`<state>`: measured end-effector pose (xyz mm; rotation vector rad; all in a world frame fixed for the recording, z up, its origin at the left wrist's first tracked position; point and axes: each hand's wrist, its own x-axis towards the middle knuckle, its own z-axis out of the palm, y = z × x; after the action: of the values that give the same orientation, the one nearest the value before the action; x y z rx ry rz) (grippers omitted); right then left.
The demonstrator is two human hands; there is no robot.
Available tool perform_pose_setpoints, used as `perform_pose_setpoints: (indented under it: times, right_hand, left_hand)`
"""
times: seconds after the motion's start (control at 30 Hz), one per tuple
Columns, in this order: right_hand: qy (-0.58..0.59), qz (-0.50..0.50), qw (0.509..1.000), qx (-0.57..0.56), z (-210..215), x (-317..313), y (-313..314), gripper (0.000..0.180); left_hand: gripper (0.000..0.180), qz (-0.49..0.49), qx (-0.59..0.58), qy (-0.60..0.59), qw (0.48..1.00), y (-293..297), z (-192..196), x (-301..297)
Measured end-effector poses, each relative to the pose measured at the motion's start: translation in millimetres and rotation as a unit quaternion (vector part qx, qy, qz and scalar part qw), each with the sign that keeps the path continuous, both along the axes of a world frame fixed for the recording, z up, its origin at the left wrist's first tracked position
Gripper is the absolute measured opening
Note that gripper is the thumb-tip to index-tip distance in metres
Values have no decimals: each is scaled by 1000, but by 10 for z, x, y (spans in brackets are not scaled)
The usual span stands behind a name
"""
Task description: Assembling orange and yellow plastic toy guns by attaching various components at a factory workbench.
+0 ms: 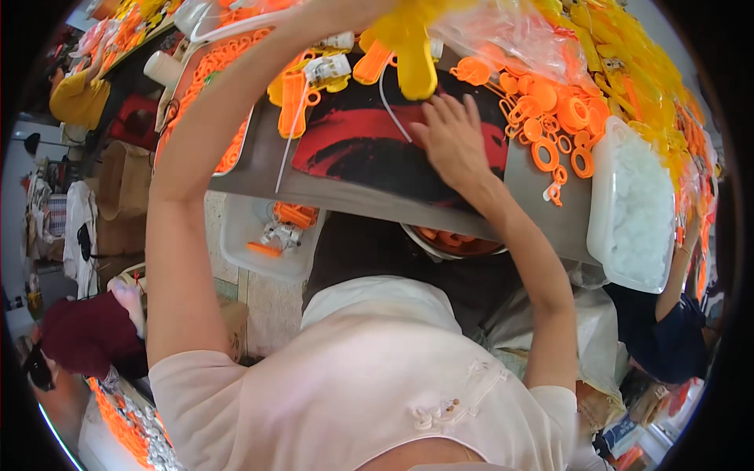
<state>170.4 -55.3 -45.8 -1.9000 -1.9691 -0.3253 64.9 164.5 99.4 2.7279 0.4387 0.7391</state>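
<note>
On the red-black mat (369, 149), right hand (454, 141) rests flat, fingers spread; left hand (369, 12) (grip hidden, can't tell) reaches to the yellow plastic part (412, 47).

Yellow plastic piece (415, 49) held aloft (chunky, glossy), above red-black mat (369, 145)

I see bare arms and a pale pink short-sleeved top (369, 392) with little knot buttons (448, 408).
</note>
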Motion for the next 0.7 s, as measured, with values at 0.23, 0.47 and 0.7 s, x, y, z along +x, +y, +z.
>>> perform_pose_setpoints:
  times: [0.23, 0.47, 0.7]
  right_hand:
    - [272, 296, 916, -2, 363, -1503, -288, 41]
    - [144, 102, 979, 105, 368, -586, -604, 35]
    - [154, -50, 984, 69, -72, -141, -643, 52]
  left_hand:
    - [36, -143, 121, 128, 974, -368, -868, 96]
    - [31, 94, -32, -291, 952, -1221, -545, -1641]
    - [16, 546, -181, -187, 797, -2080, -2556, -3436]
